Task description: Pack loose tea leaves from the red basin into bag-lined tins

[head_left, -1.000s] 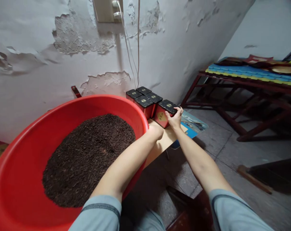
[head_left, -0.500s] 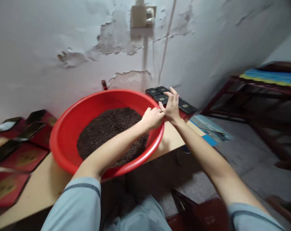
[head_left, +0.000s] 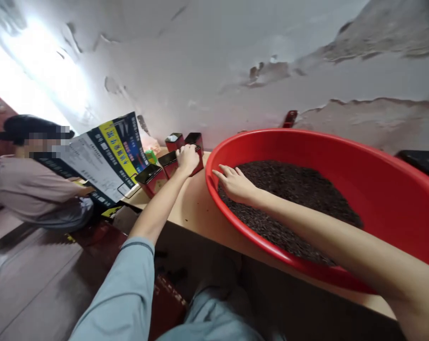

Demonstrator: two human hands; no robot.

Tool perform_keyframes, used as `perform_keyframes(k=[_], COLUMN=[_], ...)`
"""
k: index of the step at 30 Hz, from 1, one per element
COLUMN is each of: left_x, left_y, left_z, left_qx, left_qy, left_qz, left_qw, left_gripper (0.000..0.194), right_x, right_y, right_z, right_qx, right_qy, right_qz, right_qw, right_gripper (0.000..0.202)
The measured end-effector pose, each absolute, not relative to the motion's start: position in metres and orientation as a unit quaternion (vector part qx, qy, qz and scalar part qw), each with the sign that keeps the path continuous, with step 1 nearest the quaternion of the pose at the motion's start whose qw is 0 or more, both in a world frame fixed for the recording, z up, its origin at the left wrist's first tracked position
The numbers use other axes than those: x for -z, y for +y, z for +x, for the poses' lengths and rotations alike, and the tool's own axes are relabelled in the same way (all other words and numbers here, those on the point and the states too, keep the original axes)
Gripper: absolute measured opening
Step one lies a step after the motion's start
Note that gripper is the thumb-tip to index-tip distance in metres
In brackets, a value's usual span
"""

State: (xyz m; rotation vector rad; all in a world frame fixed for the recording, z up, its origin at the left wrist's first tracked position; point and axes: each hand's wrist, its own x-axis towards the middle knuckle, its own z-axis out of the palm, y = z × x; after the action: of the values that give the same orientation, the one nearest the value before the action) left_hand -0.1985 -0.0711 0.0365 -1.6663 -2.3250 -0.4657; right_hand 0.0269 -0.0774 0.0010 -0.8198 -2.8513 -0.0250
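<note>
My left hand is curled over the top of a red tin with a dark lid, among several similar tins on the table. Its fingertips are partly hidden behind the hand. Over the left side of a big red basin is my right hand, fingers apart and holding nothing. Inside the basin lies a heap of dark, loose, dry bits that look like tea leaves. One tin stands nearest the table's front edge, left of my left hand.
A large printed board leans at the table's left end, beside a seated person in a dark hat. The peeling wall runs behind the table. A black-topped object sits beyond the basin at right.
The view has swung left. My hands, together at the basin's right rim before, are now apart: the left is on a tin, the right over the basin's left side.
</note>
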Motion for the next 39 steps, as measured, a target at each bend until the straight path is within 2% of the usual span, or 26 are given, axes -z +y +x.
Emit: perform_keyframes(k=[2, 5, 9, 12, 16, 19, 24, 28, 30, 33, 36, 39], left_x=[-0.027, -0.007, 0.009, 0.008, -0.010, -0.032, -0.075, -0.093, -0.093, -0.083, -0.067, -0.051], left_y=[-0.081, -0.099, -0.115, -0.120, -0.132, -0.148, -0.182, -0.182, -0.161, -0.106, -0.049, -0.015], left_z=[-0.242, -0.281, -0.298, -0.301, -0.299, -0.284, -0.216, -0.145, -0.114, -0.070, -0.031, -0.007], left_qx=[0.095, 0.047, 0.038, 0.041, 0.096, 0.144, 0.210, 0.223, 0.224, 0.191, 0.097, 0.022], left_qy=[-0.861, -0.879, -0.843, -0.804, -0.749, -0.686, -0.562, -0.461, -0.429, -0.416, -0.419, -0.427], left_qz=[-0.492, -0.469, -0.525, -0.573, -0.623, -0.657, -0.706, -0.746, -0.769, -0.809, -0.857, -0.874], left_qw=[0.090, 0.069, 0.111, 0.156, 0.204, 0.276, 0.376, 0.425, 0.417, 0.369, 0.285, 0.230], left_gripper=[0.046, 0.043, 0.040, 0.030, 0.024, 0.023, 0.031, 0.036, 0.034, 0.026, 0.019, 0.020], right_x=[-0.006, -0.012, -0.007, -0.002, -0.008, -0.023, -0.055, -0.070, -0.070, -0.061, -0.047, -0.034], right_y=[-0.077, -0.073, -0.067, -0.062, -0.059, -0.064, -0.082, -0.088, -0.083, -0.065, -0.037, -0.013], right_z=[-0.018, -0.083, -0.142, -0.152, -0.132, -0.102, -0.020, 0.058, 0.093, 0.136, 0.164, 0.180], right_qx=[0.013, 0.013, 0.018, 0.004, 0.008, 0.029, 0.118, 0.193, 0.215, 0.205, 0.145, 0.070], right_qy=[-0.965, -0.974, -0.967, -0.961, -0.961, -0.957, -0.923, -0.874, -0.859, -0.851, -0.842, -0.834], right_qz=[-0.239, -0.217, -0.253, -0.276, -0.269, -0.249, -0.220, -0.280, -0.328, -0.421, -0.507, -0.545], right_qw=[0.109, 0.071, 0.020, 0.022, 0.064, 0.147, 0.293, 0.346, 0.329, 0.237, 0.113, 0.035], right_gripper=[0.060, 0.070, 0.077, 0.076, 0.075, 0.070, 0.049, 0.026, 0.021, 0.027, 0.028, 0.026])
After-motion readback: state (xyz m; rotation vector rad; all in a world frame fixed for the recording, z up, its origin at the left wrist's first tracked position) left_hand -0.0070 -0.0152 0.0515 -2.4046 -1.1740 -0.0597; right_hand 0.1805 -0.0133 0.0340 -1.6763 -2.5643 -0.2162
